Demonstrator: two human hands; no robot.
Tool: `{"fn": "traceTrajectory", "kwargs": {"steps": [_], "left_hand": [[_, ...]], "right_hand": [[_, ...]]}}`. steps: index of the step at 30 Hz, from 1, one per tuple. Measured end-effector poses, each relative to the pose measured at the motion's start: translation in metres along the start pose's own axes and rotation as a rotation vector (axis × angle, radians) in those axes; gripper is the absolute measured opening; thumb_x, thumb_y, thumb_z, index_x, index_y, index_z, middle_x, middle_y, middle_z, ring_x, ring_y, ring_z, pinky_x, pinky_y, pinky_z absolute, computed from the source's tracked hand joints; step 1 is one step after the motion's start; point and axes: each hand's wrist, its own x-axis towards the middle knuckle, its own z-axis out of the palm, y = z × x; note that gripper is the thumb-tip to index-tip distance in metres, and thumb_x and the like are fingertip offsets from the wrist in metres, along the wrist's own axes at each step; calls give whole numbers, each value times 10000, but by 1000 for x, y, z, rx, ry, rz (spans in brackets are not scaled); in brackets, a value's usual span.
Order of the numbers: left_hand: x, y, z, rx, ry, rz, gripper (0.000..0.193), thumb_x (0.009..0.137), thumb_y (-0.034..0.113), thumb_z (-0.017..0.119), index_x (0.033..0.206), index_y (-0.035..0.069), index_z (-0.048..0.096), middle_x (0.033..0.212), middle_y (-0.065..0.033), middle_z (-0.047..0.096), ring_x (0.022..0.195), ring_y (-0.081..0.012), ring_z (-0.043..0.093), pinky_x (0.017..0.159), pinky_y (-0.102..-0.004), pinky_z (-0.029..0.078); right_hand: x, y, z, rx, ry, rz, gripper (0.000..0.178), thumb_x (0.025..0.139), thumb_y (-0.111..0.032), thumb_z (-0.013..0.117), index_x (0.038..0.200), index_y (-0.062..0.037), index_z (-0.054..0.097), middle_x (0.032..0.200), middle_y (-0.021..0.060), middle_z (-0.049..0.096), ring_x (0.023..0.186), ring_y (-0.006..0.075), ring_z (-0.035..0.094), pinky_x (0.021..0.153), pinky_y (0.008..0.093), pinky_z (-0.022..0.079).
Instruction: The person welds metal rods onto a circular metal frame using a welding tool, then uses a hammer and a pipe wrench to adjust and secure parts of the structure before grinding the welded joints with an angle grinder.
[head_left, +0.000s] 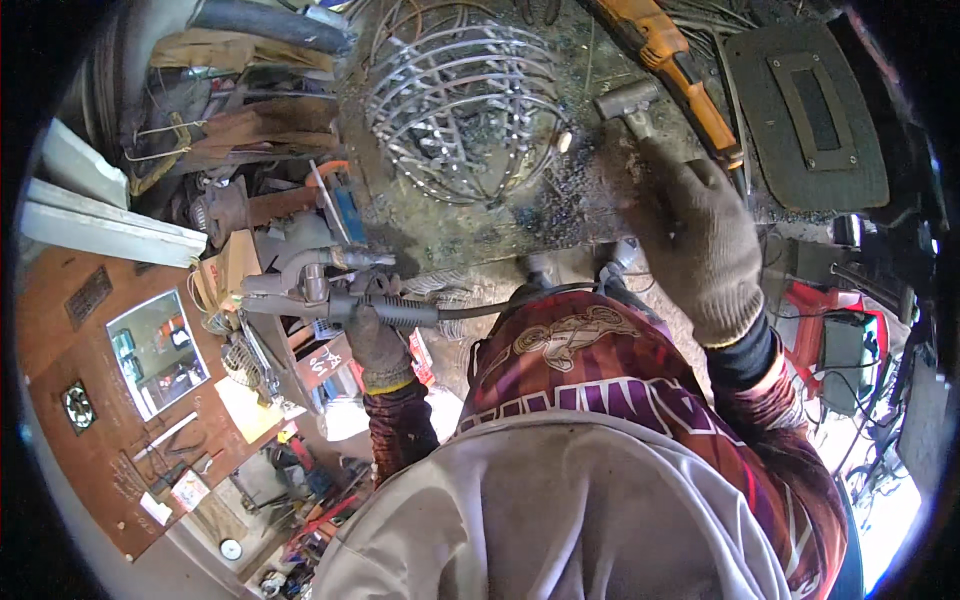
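Observation:
My left hand [380, 350], in a dirty grey work glove, is closed round the black ribbed handle of a welding electrode holder [405, 313]; its cable runs right across my waist. My right hand [700, 235], also gloved, hovers over the bench's front right edge. Its fingers look stretched out toward the upper left, though their tips are blurred. Just beyond them lies a hammer [627, 99], its handle partly hidden by the hand. A rounded cage of curved metal rods [465, 110] rests on the bench, apart from both hands.
A yellow-orange power tool [665, 50] lies at the far right of the dirty workbench [430, 240]. Beside it is a dark welding shield [810, 120] with a rectangular window. Clutter and tools crowd the left, near a brown board [70, 350]. Cables [870, 420] hang at right.

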Motion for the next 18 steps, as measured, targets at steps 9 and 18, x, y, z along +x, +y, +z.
{"fn": "traceTrajectory", "kwargs": {"steps": [9, 18], "left_hand": [[20, 37, 2, 107, -277, 100, 811, 828, 562, 814, 1300, -60, 594, 1339, -159, 598, 1183, -310, 627, 1005, -484, 546], [47, 44, -62, -75, -606, -122, 745, 694, 333, 967, 1247, 127, 513, 1114, -24, 589, 931, -156, 593, 715, -294, 521]], "right_hand": [[-20, -118, 130, 885, -528, 8, 411, 1076, -281, 581, 1400, -29, 605, 1108, 98, 721, 871, 158, 624, 851, 348, 542], [-39, -204, 212, 1385, -525, -9, 477, 1029, -112, 631, 1488, -37, 521, 1405, 89, 627, 1269, 159, 583, 1066, 330, 484]]}}
